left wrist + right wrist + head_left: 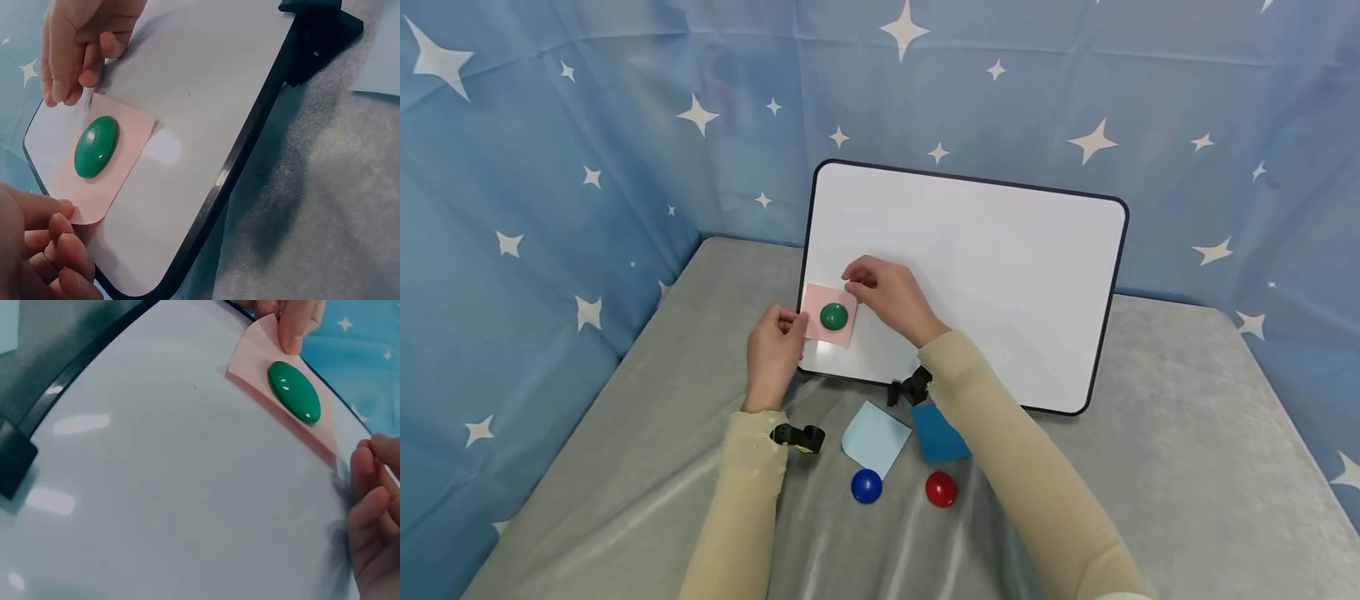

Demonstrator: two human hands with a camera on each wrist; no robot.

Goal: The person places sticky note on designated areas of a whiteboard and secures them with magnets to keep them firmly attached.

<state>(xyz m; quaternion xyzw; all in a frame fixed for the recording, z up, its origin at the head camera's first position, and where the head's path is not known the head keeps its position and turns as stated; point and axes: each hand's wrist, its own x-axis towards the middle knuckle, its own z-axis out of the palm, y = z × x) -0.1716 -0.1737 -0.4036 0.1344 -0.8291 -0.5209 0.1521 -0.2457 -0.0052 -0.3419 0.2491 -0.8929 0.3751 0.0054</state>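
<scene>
While the left hand pinches the pink paper square by its outer edge, apparently for steadiness, the green domed button presumably pins it to the whiteboard, lower left; the right hand, loosely bent, hovers empty alongside.

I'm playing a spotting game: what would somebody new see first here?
Probably the big, white, rectangular board with black edges, central before the blue starry cloth. Next, a shiny green round piece on square pink paper whose edge the left hand pinches, at the board's left end. In front of the board lie a shiny round blue piece and a red one.
</scene>
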